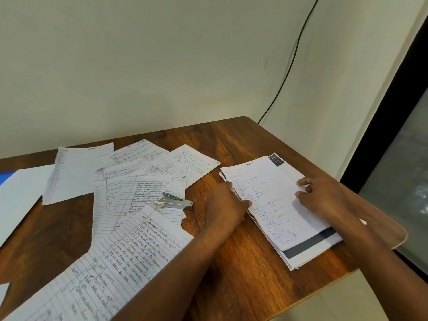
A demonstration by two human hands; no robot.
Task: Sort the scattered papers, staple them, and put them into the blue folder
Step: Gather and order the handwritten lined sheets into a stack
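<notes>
A gathered stack of papers [273, 205] lies on the right side of the wooden table [243, 144]. My left hand [225, 207] holds the stack's left edge, fingers curled against it. My right hand [324, 198] rests on the stack's right edge with curled fingers on the top sheet. Several handwritten lined sheets [143, 195] lie scattered over the table's left and middle. A silver stapler [174, 202] sits on one of these sheets, left of my left hand. A sliver of the blue folder [2, 179] shows at the far left edge, under a white sheet [20, 195].
The table stands against a pale wall. A black cable [291, 66] runs down the wall behind the table's far right corner. The table's right edge is close beside the stack, with floor beyond it.
</notes>
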